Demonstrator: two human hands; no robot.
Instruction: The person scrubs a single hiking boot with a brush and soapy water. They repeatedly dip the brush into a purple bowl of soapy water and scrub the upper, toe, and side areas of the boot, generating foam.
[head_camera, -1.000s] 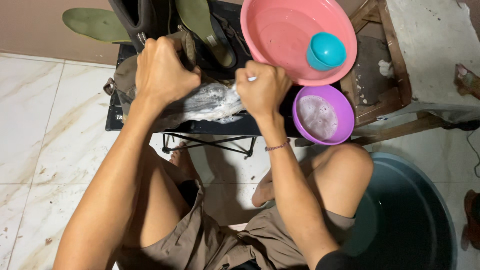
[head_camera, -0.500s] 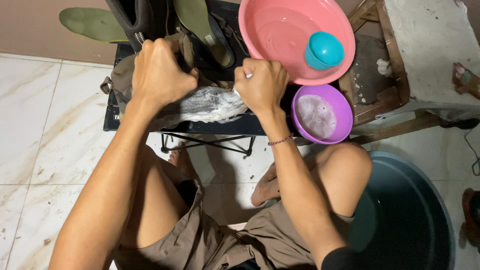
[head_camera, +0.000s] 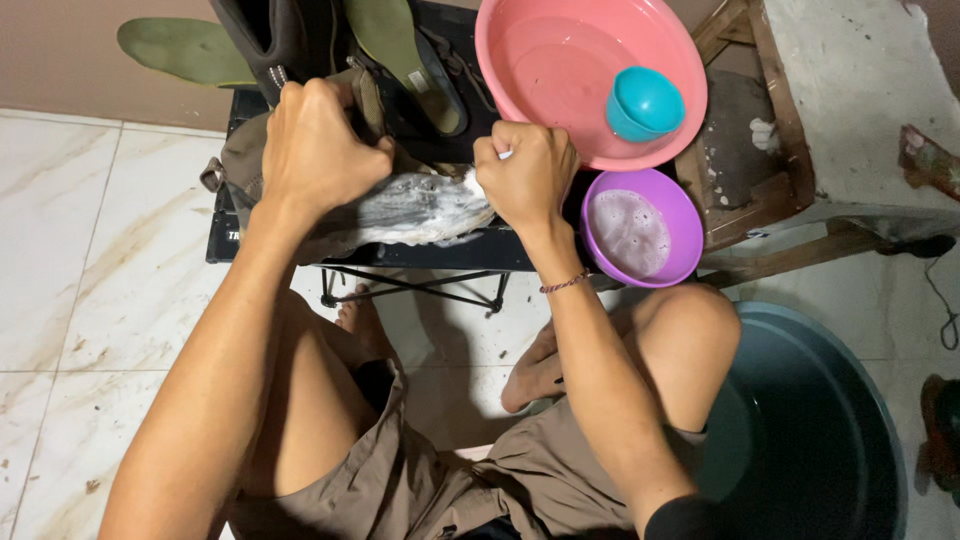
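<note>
A brown shoe (head_camera: 410, 205) covered in white soap foam lies on its side on a small black folding table (head_camera: 440, 255). My left hand (head_camera: 315, 145) grips the shoe's upper and holds it down. My right hand (head_camera: 525, 170) is closed around a small brush, of which only a white tip shows, and presses it against the foamy sole end. Both forearms reach out from my lap over my bare knees.
A pink basin (head_camera: 570, 60) holds a teal cup (head_camera: 645, 100); below it sits a purple bowl (head_camera: 645, 225) of soapy water. A black boot (head_camera: 280, 35) and green insoles (head_camera: 185, 50) lie at the back. A dark tub (head_camera: 820, 430) stands at my right, a wooden stand (head_camera: 760, 190) beyond.
My right hand has shifted a little along the foamy shoe, with the brush still in it. My left hand keeps its grip on the upper.
</note>
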